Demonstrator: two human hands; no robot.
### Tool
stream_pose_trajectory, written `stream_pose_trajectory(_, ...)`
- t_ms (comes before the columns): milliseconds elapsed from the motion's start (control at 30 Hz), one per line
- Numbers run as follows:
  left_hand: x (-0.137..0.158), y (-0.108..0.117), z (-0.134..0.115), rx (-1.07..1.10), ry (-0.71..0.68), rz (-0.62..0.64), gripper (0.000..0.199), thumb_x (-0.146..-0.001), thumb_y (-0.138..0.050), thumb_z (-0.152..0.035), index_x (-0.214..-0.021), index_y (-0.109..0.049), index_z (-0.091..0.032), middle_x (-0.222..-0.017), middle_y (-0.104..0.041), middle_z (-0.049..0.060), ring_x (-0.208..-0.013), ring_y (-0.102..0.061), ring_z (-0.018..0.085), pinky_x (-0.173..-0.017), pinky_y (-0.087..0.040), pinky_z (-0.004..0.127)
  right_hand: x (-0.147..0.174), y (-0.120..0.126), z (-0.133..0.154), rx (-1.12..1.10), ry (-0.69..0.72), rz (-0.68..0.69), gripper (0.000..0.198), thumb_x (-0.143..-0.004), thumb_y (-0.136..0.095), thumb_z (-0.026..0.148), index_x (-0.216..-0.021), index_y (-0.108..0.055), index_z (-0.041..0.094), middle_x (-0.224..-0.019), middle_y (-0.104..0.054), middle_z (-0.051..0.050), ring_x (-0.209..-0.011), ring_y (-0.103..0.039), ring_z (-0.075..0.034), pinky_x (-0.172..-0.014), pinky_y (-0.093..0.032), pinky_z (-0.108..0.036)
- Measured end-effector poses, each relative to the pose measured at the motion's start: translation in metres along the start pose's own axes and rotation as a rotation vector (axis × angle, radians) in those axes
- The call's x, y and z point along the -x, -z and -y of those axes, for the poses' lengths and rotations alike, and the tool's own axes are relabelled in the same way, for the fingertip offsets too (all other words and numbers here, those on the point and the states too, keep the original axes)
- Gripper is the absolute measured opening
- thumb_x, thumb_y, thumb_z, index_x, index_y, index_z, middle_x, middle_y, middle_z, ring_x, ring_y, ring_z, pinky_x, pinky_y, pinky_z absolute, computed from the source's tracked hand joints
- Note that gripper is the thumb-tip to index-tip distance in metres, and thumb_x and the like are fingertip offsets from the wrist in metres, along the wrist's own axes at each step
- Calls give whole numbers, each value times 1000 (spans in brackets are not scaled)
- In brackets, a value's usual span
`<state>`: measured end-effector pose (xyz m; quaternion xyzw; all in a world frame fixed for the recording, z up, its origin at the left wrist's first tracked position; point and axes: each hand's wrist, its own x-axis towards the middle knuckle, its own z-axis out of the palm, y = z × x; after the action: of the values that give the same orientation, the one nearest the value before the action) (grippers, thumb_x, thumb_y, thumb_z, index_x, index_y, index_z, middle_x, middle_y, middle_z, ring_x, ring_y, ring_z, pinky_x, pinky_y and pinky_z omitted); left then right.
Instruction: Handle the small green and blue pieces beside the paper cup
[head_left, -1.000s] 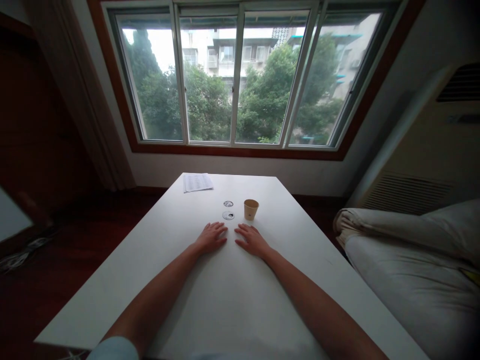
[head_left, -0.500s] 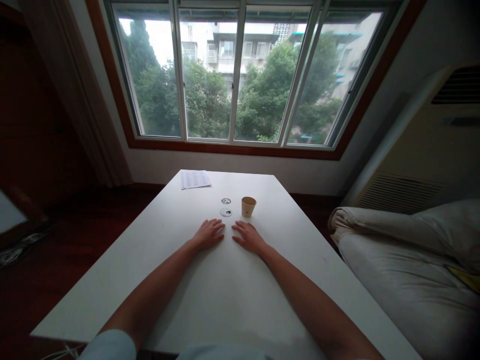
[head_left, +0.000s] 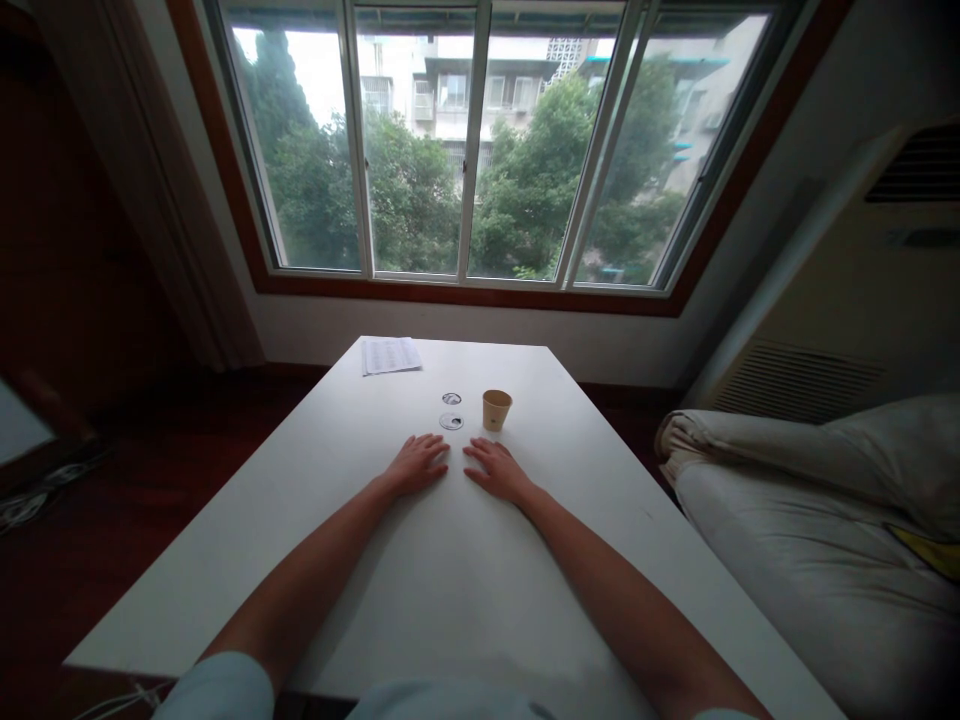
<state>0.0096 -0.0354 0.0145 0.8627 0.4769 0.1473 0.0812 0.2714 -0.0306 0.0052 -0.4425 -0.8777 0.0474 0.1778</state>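
My left hand point(head_left: 418, 464) lies flat on the white table point(head_left: 450, 590), fingers stretched and slightly apart, holding nothing. Opposite it, with a small gap between the fingertips, my right hand point(head_left: 496, 469) rests palm down in the same way, also holding nothing. Just beyond the right hand stands an upright tan paper cup point(head_left: 496, 411), not touched by it. Past the fingertips, left of the cup, two round flat pieces with dark printed markings lie on the tabletop: a nearer disc point(head_left: 450, 423) and a farther disc point(head_left: 451, 399).
Printed paper sheets point(head_left: 391, 356) lie at the table's far left corner. To the right is a cushioned seat point(head_left: 787, 530) with a rolled cover, and behind it a vented appliance point(head_left: 847, 300). A window point(head_left: 465, 160) spans the far wall; cables point(head_left: 45, 490) lie on the floor at left.
The view has tilted very slightly, so everything sits a few pixels higher. Both hands, the cup and the discs keep their places.
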Motion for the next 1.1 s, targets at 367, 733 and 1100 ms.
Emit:
stream_pose_trajectory(367, 1, 3, -3, -1, 11, 11, 53, -94, -49, -49, -143, -49, -31, -157, -38, 5, -146, -31, 27, -121, -20, 54, 1, 3, 2, -2, 2, -1, 50, -94, -55, 49, -139, -56, 26, -150, -46, -11, -141, -40, -29, -117, -30, -52)
stream_pose_trajectory(733, 1, 3, -1, -6, 3, 7, 53, -94, -48, -51, -143, -48, -31, -157, -39, 5, -146, -31, 27, -121, -21, 53, 0, 6, 4, -4, -2, 8, 51, -95, -54, 50, -140, -55, 26, -151, -45, -10, -141, -39, -29, -118, -29, -51)
stream_pose_trajectory(1100, 2, 5, -3, -3, 13, 11, 52, -94, -50, -48, -142, -49, -31, -156, -39, 6, -146, -31, 27, -121, -21, 53, 0, 4, 4, -9, -18, 21, 52, -94, -55, 50, -140, -55, 27, -151, -45, -10, -142, -38, -29, -118, -27, -51)
